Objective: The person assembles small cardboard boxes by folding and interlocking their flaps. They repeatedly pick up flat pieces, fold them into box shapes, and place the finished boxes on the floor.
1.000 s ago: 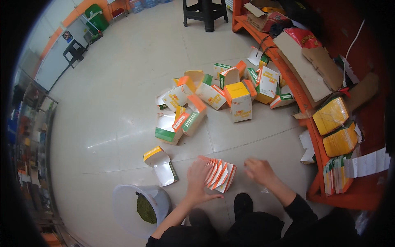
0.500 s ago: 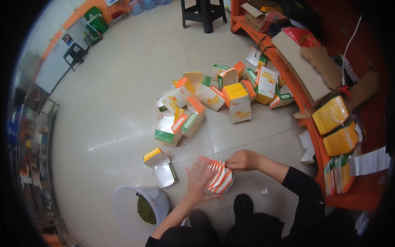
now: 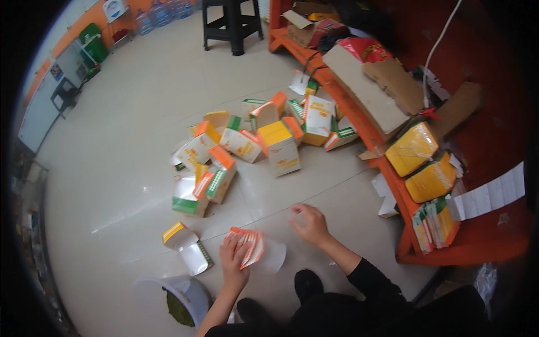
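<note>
My left hand presses on a fanned stack of flat white and orange packets lying on the tiled floor in front of me. My right hand hovers just to the right of the stack, fingers loosely curled, holding nothing. An opened small box with a yellow flap lies to the left of my left hand. Beyond both hands sits a heap of several white, orange, green and yellow cartons.
A white bucket holding green material stands at my lower left. An orange low shelf runs along the right, carrying yellow packages, cardboard pieces and upright packets. A black stool stands at the far end.
My right hand came onto the packet stack, then lifted off to the right. My left hand stayed on the packets, which now lie flatter and more spread.
</note>
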